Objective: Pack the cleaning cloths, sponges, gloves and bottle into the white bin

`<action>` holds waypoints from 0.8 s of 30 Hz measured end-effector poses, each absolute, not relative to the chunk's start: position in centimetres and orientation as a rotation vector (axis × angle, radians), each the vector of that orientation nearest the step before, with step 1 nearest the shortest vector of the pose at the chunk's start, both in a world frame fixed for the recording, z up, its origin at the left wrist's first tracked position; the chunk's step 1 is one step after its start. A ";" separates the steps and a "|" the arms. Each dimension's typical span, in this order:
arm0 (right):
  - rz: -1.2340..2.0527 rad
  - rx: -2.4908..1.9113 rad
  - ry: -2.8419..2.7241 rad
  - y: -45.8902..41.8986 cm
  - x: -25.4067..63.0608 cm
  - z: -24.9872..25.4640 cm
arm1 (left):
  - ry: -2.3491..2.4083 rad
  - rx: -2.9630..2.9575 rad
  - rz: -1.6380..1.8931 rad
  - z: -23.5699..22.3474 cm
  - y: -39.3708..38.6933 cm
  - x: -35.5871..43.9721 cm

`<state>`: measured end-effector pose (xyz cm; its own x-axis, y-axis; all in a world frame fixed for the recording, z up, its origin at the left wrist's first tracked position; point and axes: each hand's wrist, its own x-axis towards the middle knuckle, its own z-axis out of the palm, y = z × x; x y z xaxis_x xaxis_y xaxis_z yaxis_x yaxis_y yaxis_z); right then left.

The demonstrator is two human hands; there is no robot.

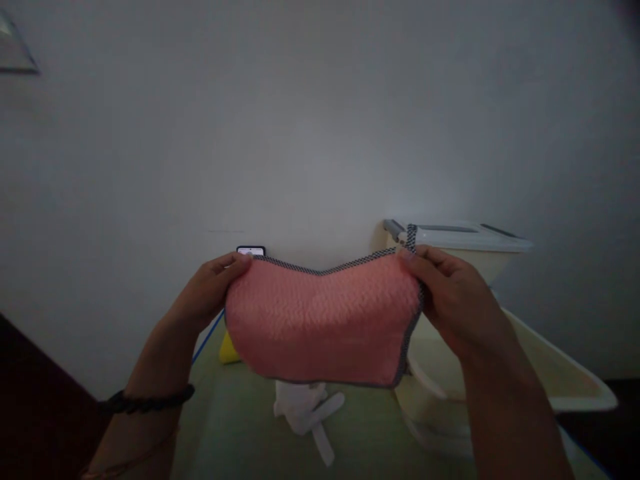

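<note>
One pink cloth [320, 327], just the one, and on it were two hands: one left hand [213, 290] at its left corner, one right hand [447, 293] at its right! One dark bracelet [150, 400] and one thin band [135, 461] showed left of the cloth. Behind its left corner sat one phone [251, 250]; below that side, one yellow thing [229, 350]. Under the cloth came one white bundle [297, 403] showing two pale strips [323, 445]. And right of the cloth, one lid [450, 237] topped cream bin parts [545, 367]; one bin or two couldn't be told.
</note>
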<state>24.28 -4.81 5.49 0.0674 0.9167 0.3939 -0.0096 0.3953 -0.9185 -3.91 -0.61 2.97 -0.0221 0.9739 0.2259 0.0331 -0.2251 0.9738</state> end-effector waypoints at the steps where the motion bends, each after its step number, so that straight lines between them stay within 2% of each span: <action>1: 0.803 -0.936 -1.296 -4.9 24.1 5.5 | 1.155 1.385 1.416 3.0 -0.6 -4.0; 7: 0.316 -1.070 -1.378 -5.4 21.4 4.5 | 1.366 1.581 1.501 4.5 -2.6 -1.5; 9: 0.312 -1.063 -1.458 -5.6 20.2 4.0 | 1.468 1.718 1.504 5.0 -3.9 0.4; 14: 0.319 -0.953 -1.650 -6.3 18.7 3.3 | 1.319 1.974 1.303 5.0 -6.0 4.0; 20: 0.116 -0.940 -1.779 -6.3 19.0 3.4 | 1.109 2.156 1.088 4.6 -6.1 3.6; 24: 0.098 -0.937 -1.825 -6.2 19.1 3.6 | 1.089 2.164 1.039 4.5 -6.0 3.0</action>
<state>19.12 -6.19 3.60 -0.1600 0.6361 0.7549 0.5518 0.6917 -0.4659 2.98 -6.05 4.49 0.3892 0.8266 0.4065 0.4449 -0.5551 0.7028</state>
